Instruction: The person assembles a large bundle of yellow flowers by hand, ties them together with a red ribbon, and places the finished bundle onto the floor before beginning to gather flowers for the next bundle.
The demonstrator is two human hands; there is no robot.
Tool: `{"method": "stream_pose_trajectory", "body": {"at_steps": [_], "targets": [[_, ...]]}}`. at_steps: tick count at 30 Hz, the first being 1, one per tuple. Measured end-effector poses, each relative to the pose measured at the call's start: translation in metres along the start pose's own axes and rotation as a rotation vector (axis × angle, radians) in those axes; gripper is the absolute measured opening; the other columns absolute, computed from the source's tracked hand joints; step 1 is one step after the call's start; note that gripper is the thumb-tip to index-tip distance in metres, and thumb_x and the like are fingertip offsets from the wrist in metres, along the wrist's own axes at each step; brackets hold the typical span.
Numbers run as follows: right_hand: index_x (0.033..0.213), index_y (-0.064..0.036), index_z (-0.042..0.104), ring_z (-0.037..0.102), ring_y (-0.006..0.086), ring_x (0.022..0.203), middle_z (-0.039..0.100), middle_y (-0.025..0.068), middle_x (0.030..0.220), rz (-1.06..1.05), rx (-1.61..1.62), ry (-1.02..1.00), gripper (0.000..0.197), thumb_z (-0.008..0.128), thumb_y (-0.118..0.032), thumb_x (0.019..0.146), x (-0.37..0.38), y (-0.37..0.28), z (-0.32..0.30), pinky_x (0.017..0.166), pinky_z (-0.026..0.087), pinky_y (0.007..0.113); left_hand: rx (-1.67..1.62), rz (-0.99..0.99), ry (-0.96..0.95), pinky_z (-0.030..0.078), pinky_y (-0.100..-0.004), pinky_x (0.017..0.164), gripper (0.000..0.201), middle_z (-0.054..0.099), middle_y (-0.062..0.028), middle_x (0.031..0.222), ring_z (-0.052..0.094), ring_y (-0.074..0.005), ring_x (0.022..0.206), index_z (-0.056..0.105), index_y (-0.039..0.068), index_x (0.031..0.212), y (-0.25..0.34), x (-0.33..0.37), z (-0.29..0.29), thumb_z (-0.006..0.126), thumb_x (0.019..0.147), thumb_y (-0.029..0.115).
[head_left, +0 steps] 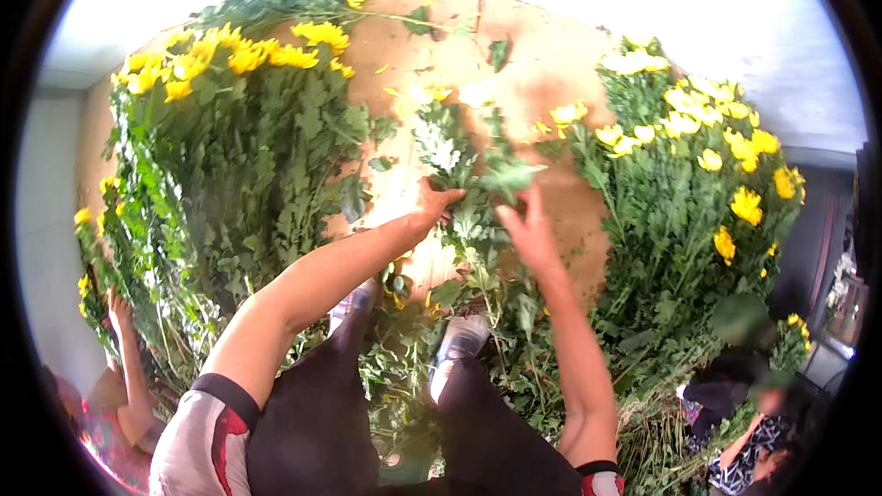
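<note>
In front of me a few yellow chrysanthemums with leafy green stems lie upright in view, their blooms pale in the glare. My left hand is closed around these stems, thumb pointing right across the leaves. Just to the right, my right hand has its thumb and fingers apart beside the same foliage. A motion-blurred leafy piece shows at its fingertips; no firm grip on it can be made out.
Large heaps of yellow chrysanthemums lie left and right on brown cardboard. More greenery lies at the far edge. Cut stems and leaves surround my feet. Another person's arm shows lower left; a person is lower right.
</note>
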State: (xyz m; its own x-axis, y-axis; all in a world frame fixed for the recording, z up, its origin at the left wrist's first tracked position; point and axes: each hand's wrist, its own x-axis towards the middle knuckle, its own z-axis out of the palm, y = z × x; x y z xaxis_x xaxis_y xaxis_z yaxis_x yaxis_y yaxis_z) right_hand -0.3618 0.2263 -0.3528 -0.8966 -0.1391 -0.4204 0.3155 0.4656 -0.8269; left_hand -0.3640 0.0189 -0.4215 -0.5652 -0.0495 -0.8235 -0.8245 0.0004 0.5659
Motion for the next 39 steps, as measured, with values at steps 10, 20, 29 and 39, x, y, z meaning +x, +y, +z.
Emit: {"method": "stream_pose_trajectory", "body": {"at_steps": [10, 20, 29, 39], "targets": [[0.127, 0.0006, 0.051, 0.047, 0.0359, 0.119, 0.050, 0.0175, 0.129, -0.280, -0.489, 0.665, 0.054, 0.072, -0.016, 0.081, -0.106, -0.023, -0.122, 0.104, 0.035, 0.046, -0.089, -0.126, -0.245, 0.051, -0.0313, 0.054, 0.037, 0.065, -0.0129, 0.084, 0.064, -0.0195, 0.063, 0.048, 0.000, 0.121, -0.033, -0.045, -0.024, 0.063, 0.090, 0.010], [0.153, -0.0073, 0.018, 0.038, 0.0433, 0.133, 0.041, 0.0245, 0.145, 0.213, -1.034, 0.683, 0.105, 0.082, -0.023, 0.072, -0.106, 0.045, -0.355, 0.109, 0.036, 0.049, -0.056, -0.120, -0.431, 0.054, -0.0305, 0.055, 0.027, 0.066, -0.0146, 0.082, 0.065, -0.0213, 0.061, 0.053, -0.004, 0.115, -0.036, -0.069, -0.010, 0.058, 0.092, 0.007], [0.154, 0.0012, 0.007, 0.027, 0.0434, 0.143, 0.023, 0.0278, 0.156, 0.355, -0.543, 0.870, 0.118, 0.080, -0.047, 0.076, -0.165, 0.100, -0.268, 0.115, 0.028, 0.049, -0.008, -0.118, -0.455, 0.052, -0.0292, 0.061, 0.028, 0.065, -0.0125, 0.081, 0.062, -0.0170, 0.066, 0.053, -0.005, 0.115, -0.030, -0.100, -0.016, 0.060, 0.091, 0.007], [0.150, 0.0004, 0.027, 0.058, 0.0386, 0.113, 0.056, 0.0260, 0.128, 0.324, -0.693, 0.709, 0.105, 0.084, -0.015, 0.063, -0.174, 0.097, -0.217, 0.092, 0.051, 0.043, 0.429, -0.100, -0.469, 0.057, -0.0321, 0.060, 0.019, 0.067, -0.0160, 0.083, 0.067, -0.0212, 0.068, 0.057, -0.003, 0.108, 0.044, -0.157, -0.051, 0.060, 0.091, 0.005]]}}
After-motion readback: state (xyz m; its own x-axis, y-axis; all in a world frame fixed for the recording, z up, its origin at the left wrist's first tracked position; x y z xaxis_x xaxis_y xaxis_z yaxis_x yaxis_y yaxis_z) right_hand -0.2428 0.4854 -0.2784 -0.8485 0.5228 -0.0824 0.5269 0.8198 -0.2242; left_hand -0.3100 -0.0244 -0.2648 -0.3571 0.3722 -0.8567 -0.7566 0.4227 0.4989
